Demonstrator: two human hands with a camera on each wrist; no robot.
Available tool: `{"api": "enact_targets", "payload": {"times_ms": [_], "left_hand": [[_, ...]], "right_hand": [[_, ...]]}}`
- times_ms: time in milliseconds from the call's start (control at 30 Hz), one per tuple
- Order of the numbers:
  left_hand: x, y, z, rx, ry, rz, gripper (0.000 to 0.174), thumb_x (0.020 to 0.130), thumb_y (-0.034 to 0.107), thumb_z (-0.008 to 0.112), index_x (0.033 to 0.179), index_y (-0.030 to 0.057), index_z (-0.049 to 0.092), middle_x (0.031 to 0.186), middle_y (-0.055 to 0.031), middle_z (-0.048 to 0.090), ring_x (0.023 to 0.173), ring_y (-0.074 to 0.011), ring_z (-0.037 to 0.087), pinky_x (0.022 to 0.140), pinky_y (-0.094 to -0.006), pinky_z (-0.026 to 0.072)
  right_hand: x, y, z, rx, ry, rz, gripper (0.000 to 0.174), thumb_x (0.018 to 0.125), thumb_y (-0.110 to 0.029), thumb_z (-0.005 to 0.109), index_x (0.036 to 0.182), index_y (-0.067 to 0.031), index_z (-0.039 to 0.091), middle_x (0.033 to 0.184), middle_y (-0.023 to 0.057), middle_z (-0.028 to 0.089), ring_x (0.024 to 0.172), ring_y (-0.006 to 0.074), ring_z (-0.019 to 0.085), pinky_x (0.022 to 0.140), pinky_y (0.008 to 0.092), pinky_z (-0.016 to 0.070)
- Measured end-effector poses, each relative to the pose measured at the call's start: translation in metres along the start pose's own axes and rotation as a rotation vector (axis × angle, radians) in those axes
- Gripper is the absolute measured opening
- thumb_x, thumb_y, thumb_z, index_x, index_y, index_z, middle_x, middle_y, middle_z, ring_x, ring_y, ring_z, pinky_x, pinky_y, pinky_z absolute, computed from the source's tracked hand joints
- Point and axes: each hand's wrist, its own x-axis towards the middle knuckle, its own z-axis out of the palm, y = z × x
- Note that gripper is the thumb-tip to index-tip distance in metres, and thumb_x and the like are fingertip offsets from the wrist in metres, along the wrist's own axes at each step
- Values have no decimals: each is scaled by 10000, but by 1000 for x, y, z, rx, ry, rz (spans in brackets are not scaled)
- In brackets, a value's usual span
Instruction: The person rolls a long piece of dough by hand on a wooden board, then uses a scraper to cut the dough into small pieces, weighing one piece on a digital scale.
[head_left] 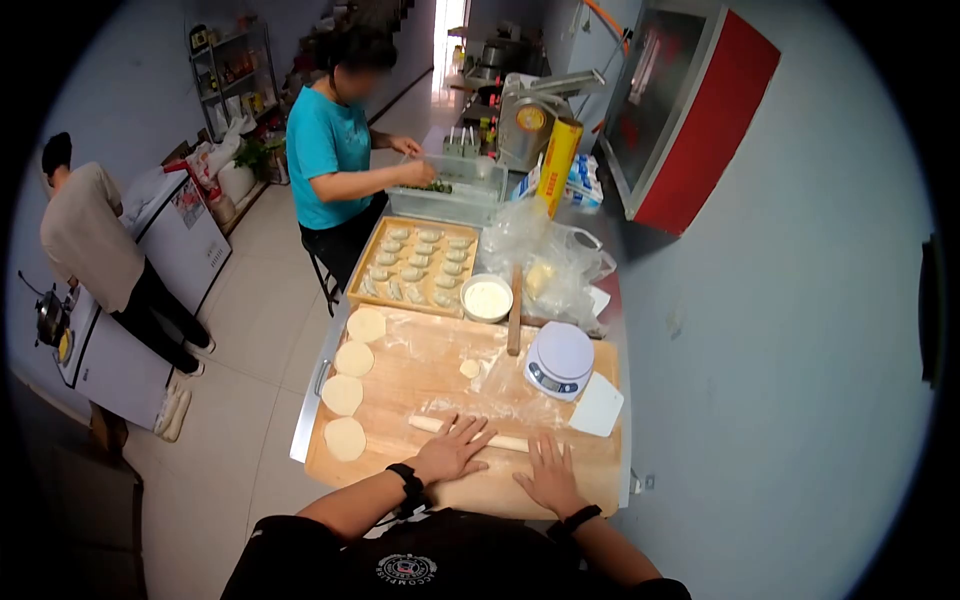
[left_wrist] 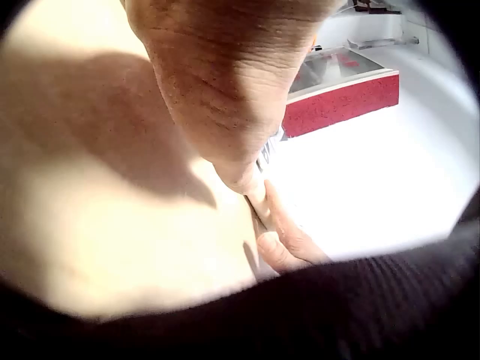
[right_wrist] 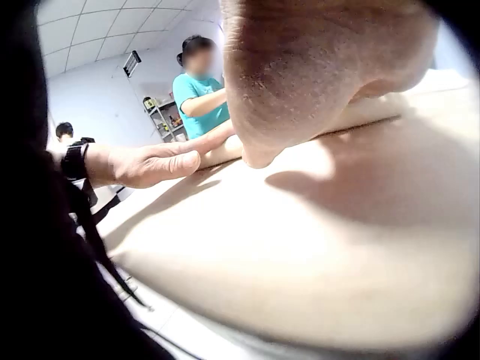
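Pressing both palms flat on dough rope (head_left: 425, 423): my left hand (head_left: 452, 450) and right hand (head_left: 548, 475) spread, grasping nothing. Rope lies at 6 o'clock on wooden board (head_left: 420, 375), scale (head_left: 560, 358) at 1 o'clock. I judge it soft, light, stretchy; support near both ends.

Small commercial kitchen, going by floured wooden board (head_left: 420, 372), tray of dumplings (head_left: 367, 258), scale (head_left: 559, 360), chest freezer (head_left: 185, 235), supply shelf (head_left: 235, 75), steel machine (head_left: 528, 122) at back.
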Motion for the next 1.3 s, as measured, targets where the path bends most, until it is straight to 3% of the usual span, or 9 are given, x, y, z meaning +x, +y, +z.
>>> {"api": "enact_targets", "payload": {"times_ms": [67,167,267,400,733,967,1100,1233,1300], "left_hand": [[24,-15,0,44,-10,-67,720,992,592,466,1532,120,393,1576,-217,361,1464,-403,321,1191,-621,191],[33,-23,-4,29,-33,-113,701,996,584,463,1515,117,413,1568,-228,368,1453,-411,337,1183,-625,198],[-1,-13,-15,69,-28,-53,709,1005,594,433,1517,105,406,1565,-238,363,1458,-413,331,1184,-623,202],[-57,2,-14,-20,48,-9,712,1010,593,425,1516,92,407,1545,-245,386,1445,-411,352,1182,-626,204],[5,-43,-19,98,-18,-201,720,978,597,480,1498,101,433,1547,-235,388,1436,-421,340,1196,-617,176],[-85,-4,-23,100,-27,-137,743,979,597,476,1538,119,376,1589,-213,337,1479,-394,300,1188,-659,155],[-60,-21,-22,100,7,-178,741,973,593,494,1540,130,373,1580,-218,349,1457,-397,332,1173,-649,186],[-2,-27,-35,57,-77,-296,747,963,575,522,1497,66,409,1561,-226,370,1453,-370,343,1167,-661,190],[25,-17,-22,-78,8,-153,762,964,569,527,1446,-16,449,1531,-259,396,1434,-392,373,1172,-621,223]], "right_hand": [[28,17,12,-3,19,45,850,914,-549,608,1532,-20,362,1589,258,312,1501,378,255,1201,624,144],[46,23,13,-4,50,106,839,905,-530,631,1530,-36,367,1566,229,356,1494,365,267,1187,636,170],[17,10,3,20,-47,66,882,914,-570,592,1547,-13,331,1600,261,286,1518,407,192,1213,618,76],[-32,4,10,-18,-82,-2,896,918,-574,583,1556,-8,309,1607,261,270,1513,422,193,1204,635,92],[25,25,6,-2,-58,102,891,913,-551,596,1573,-39,286,1610,258,267,1505,425,210,1189,650,135],[-53,8,13,-62,-60,3,880,872,-533,654,1550,-61,353,1596,253,301,1494,426,237,1184,659,149],[-28,17,7,-18,7,8,871,870,-497,667,1542,-38,355,1592,248,306,1500,415,231,1189,646,154],[34,14,-1,40,-66,135,841,886,-477,654,1527,-14,363,1587,239,321,1498,393,248,1195,633,156],[60,0,-4,68,-28,43,831,894,-470,647,1515,7,369,1585,233,329,1499,380,254,1198,626,155]]}}
